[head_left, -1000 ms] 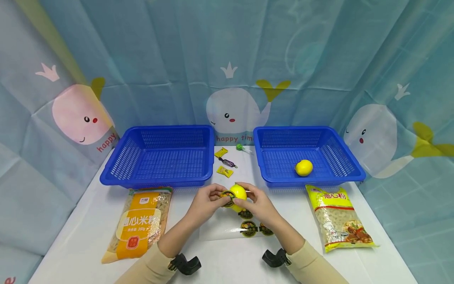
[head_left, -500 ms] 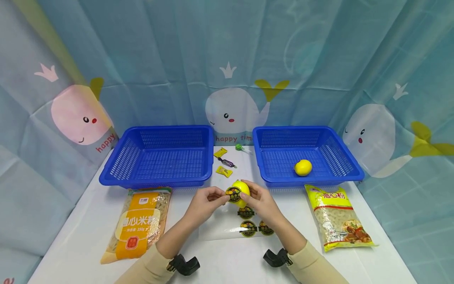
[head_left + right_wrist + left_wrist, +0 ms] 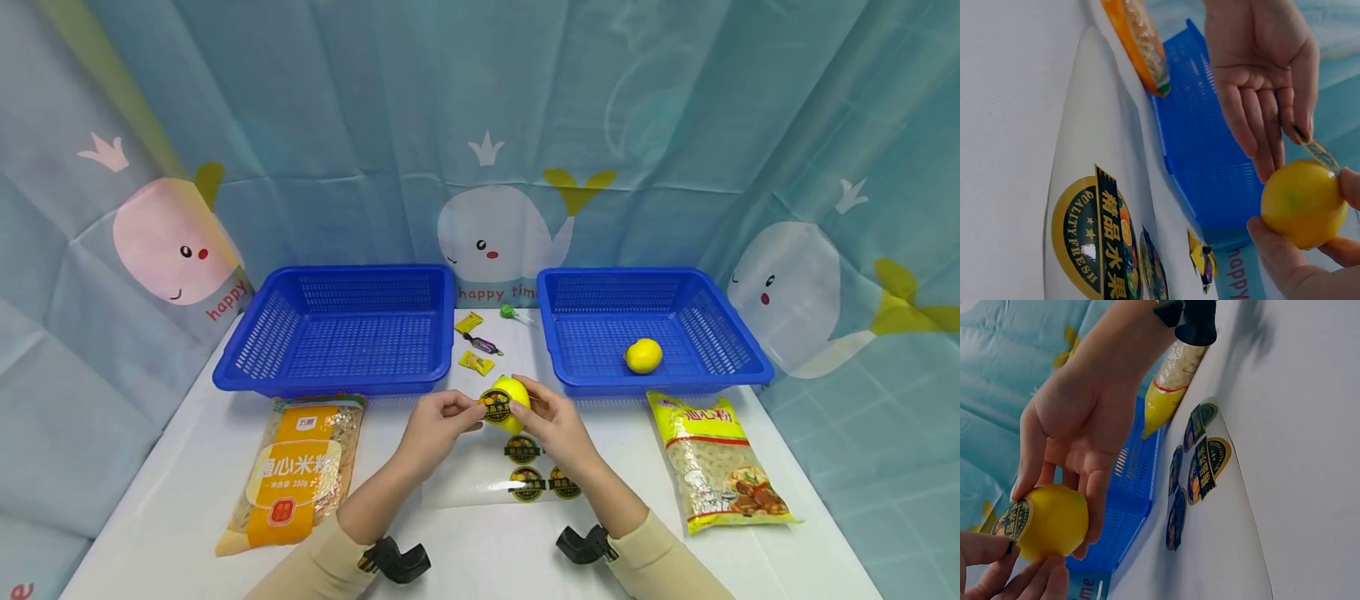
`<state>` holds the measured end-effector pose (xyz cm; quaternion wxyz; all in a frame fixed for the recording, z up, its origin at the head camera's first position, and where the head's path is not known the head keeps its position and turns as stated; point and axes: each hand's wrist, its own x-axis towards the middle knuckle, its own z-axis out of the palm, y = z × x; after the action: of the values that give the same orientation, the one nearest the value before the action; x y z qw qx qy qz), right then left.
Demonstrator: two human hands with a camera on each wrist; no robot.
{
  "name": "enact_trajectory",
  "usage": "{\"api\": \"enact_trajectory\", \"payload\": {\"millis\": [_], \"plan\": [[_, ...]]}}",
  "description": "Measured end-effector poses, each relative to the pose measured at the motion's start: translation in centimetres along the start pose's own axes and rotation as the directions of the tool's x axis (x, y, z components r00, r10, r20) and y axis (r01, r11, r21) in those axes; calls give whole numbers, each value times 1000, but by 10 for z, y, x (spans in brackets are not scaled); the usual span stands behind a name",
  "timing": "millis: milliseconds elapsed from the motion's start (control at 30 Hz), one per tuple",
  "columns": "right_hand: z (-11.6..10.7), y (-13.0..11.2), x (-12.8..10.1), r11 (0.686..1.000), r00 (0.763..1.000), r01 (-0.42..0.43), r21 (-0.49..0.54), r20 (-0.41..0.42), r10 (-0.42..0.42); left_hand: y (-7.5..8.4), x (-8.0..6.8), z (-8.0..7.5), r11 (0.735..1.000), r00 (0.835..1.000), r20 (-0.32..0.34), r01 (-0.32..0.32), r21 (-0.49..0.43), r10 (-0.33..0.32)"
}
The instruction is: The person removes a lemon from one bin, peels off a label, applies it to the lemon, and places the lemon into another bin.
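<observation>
In the head view, my right hand (image 3: 561,431) grips a yellow lemon (image 3: 516,388) above the table. A round black-and-gold sticker (image 3: 496,406) lies against the lemon's left side, under my right thumb. My left hand (image 3: 435,429) pinches the sticker's left edge between thumb and forefinger. In the right wrist view, one edge of the sticker (image 3: 1321,155) stands out from the lemon (image 3: 1300,203). Below the hands a pale sticker sheet (image 3: 467,485) rests on the table, with several round stickers (image 3: 527,483) on its right part.
Two blue baskets stand at the back: the left basket (image 3: 330,387) and the right basket (image 3: 667,386), which holds another lemon (image 3: 643,356). Between them lie wrapped candies (image 3: 482,344) and a green lollipop (image 3: 508,312). Pasta bags (image 3: 292,475) (image 3: 720,462) flank the hands.
The lemon has shifted slightly and the sticker has turned to face the head camera, flat against the lemon. My right thumb has come onto the sticker; the left fingers still pinch its edge.
</observation>
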<state>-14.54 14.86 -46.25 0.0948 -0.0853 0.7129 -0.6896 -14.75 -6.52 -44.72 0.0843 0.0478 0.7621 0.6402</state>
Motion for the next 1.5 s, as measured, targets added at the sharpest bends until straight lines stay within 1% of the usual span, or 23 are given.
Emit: {"api": "enact_trajectory", "payload": {"millis": [233, 400, 633, 800, 900, 1067, 1267, 1367, 1500], "plan": [[-1, -1, 0, 998, 999, 0, -61, -46, -3, 1, 2, 6, 998, 998, -58, 12, -56, -15], [0, -2, 0, 999, 998, 6, -48, -60, -9, 1, 2, 10, 993, 998, -52, 23, -113, -29], [2, -5, -1, 999, 998, 20, -25, -67, -21, 3, 3, 13, 989, 998, -57, -11, -148, 2], [5, -6, -1, 998, 996, 30, -49, -81, -34, 3, 2, 15, 992, 996, -84, -30, -126, 19], [5, -5, -1, 997, 995, 42, -70, -84, -48, 4, 1, 16, 995, 994, -99, -50, -92, 40], [5, -6, -2, 996, 997, 48, -77, -58, -52, 6, -1, 17, 997, 990, -117, -77, -32, 72], [5, -8, 0, 990, 998, 51, -135, -28, -55, 7, -3, 17, 996, 986, -138, -90, 16, 91], [4, -8, 0, 978, 997, 51, -201, -46, -61, 7, -4, 18, 996, 986, -141, -83, 13, 84], [3, -7, -1, 949, 992, 47, -313, -95, -80, 8, -4, 19, 997, 987, -142, -79, 23, 81]]}}
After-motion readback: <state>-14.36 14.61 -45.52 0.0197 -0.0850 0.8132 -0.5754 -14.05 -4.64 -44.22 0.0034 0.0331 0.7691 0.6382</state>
